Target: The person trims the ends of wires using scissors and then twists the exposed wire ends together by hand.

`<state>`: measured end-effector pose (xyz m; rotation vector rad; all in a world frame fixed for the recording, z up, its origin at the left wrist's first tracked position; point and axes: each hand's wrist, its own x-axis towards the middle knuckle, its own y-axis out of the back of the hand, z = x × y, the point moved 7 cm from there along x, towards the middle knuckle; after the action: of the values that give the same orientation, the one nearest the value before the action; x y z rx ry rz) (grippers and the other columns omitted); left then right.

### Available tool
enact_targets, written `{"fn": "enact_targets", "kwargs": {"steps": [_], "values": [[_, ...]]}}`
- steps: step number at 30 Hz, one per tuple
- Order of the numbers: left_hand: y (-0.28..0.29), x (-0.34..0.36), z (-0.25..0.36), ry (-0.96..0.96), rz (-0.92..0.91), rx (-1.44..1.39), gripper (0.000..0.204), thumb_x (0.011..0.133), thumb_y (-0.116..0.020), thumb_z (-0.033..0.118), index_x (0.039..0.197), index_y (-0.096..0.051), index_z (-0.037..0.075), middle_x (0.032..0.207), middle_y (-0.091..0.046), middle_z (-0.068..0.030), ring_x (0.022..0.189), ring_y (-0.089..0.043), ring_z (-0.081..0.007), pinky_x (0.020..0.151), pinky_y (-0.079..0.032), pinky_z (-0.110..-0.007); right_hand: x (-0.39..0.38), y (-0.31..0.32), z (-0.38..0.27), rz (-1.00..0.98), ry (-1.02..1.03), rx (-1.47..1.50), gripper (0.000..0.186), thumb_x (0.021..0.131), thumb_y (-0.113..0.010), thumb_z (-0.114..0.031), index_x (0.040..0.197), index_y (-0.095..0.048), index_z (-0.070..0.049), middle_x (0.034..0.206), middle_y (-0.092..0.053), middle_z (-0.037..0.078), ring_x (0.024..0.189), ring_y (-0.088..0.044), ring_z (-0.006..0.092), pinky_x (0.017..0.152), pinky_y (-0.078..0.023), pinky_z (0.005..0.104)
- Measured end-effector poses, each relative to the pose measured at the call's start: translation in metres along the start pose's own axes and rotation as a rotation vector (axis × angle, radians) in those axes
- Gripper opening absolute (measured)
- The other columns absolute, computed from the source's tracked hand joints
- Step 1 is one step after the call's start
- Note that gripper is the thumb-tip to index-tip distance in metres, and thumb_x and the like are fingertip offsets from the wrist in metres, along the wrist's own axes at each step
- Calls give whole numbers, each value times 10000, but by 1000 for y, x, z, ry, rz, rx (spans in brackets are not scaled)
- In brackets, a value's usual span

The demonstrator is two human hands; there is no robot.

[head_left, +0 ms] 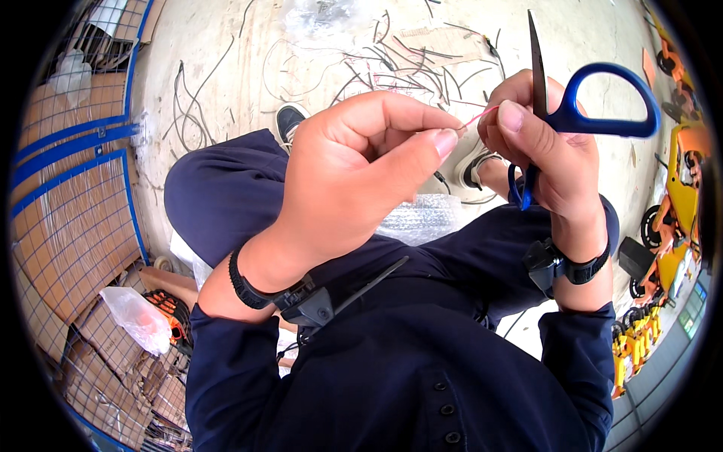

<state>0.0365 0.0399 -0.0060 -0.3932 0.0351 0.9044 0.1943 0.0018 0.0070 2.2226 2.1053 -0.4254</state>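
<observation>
My left hand [354,173] is closed in a pinch, thumb and forefinger on the end of a thin red wire [480,117], whose tip looks bare or darker. My right hand [550,158] is closed around a pair of scissors [602,98] with blue handles, the dark blades pointing up. Its thumb and forefinger also grip the red wire, so the short stretch between my hands runs slightly upward to the right. The scissors' lower loop hangs below my right fingers.
Scattered cable pieces [410,60] and bubble wrap [418,215] lie on the floor between and beyond my legs. A blue mesh cage [75,241] with cardboard stands at the left, beside a plastic bag [139,316]. Yellow machines with black wheels [678,226] line the right.
</observation>
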Motion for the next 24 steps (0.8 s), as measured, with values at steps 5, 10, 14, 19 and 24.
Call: {"fn": "enact_targets", "kwargs": {"steps": [5,10,14,19,24], "values": [[2,-3,29,-448,55,614,124,810,-697,7,931,-684,-14,734,-604,-12,560,-463,-47,505,-348,-190,0,1,-6,-8,20,-136,124,873,-655,-101,930,-652,9,767,-619,7,697,-527,54,598,-392,207],[-3,-15,46,-724,189,841,109,792,-705,-9,901,-699,-2,736,-594,-39,581,-481,-70,519,-354,-196,-8,-5,-18,85,116,-353,146,844,-652,-134,900,-646,0,764,-595,24,715,-520,96,655,-405,243],[2,-11,39,-646,165,667,115,830,-681,18,939,-677,-17,746,-601,-45,616,-501,-74,548,-377,-203,-14,-8,-24,147,173,-552,144,854,-646,-104,940,-658,10,842,-627,64,787,-582,137,728,-451,277],[1,7,3,-70,-67,-10,219,933,-582,160,1011,-633,-38,797,-629,-63,654,-521,-74,588,-413,-202,-15,-8,-32,108,574,-567,133,773,-694,94,883,-668,23,807,-693,86,672,-623,123,610,-496,228],[-3,9,-9,138,-199,-177,235,937,-544,158,1026,-628,-43,803,-640,-83,644,-522,-78,577,-421,-208,-16,-11,-31,77,694,-661,141,747,-703,103,854,-646,31,800,-698,131,664,-656,182,593,-519,258]]}}
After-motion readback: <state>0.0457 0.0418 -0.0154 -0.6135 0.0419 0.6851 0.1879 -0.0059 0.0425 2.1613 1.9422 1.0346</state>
